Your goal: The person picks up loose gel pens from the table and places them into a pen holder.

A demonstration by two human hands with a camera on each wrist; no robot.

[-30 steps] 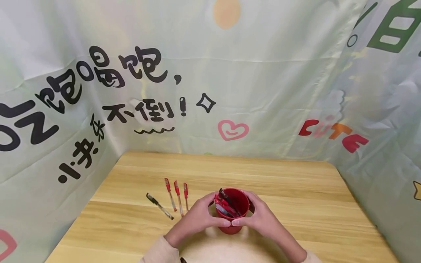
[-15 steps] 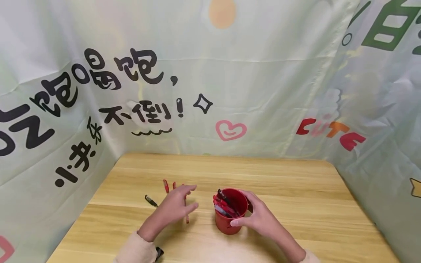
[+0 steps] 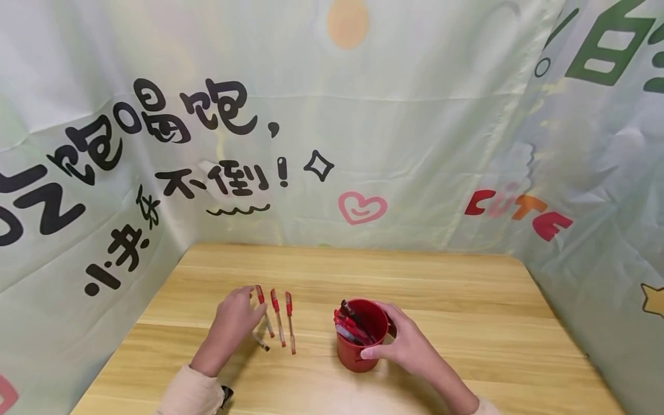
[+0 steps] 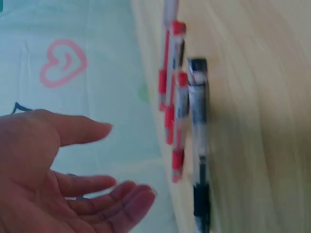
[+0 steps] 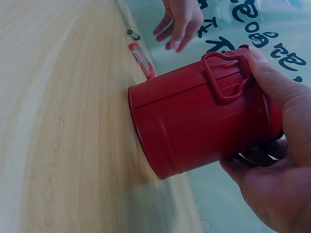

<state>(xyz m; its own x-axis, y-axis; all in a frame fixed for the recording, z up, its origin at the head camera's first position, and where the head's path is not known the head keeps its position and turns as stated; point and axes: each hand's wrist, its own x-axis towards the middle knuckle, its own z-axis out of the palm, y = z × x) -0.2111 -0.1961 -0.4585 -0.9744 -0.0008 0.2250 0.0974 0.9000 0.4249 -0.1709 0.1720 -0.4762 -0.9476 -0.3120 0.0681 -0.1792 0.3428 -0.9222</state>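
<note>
My left hand (image 3: 230, 323) hovers over a black-capped pen (image 3: 261, 343), covering most of it in the head view. The left wrist view shows this pen (image 4: 199, 116) whole, apart from the hand (image 4: 73, 170), whose fingers are loosely extended and hold nothing. Three red-capped pens (image 3: 278, 320) lie side by side just right of that hand. With thumb and fingers, my right hand (image 3: 412, 340) grips the side of a red cup (image 3: 354, 358) near its rim. Several red and black pens (image 3: 355, 329) lean inside it. A wire handle (image 5: 226, 80) shows on the cup's wall.
Wooden table (image 3: 467, 311) spreads under everything, with its far edge close to a printed curtain (image 3: 415, 144). Curtain also hangs along the left and right sides. A small black object (image 3: 226, 395) shows at the left sleeve (image 3: 192, 392).
My left hand has let go of the cup and moved left across the red pens to the black-capped one. The right hand keeps its grip on the cup, which stays in place.
</note>
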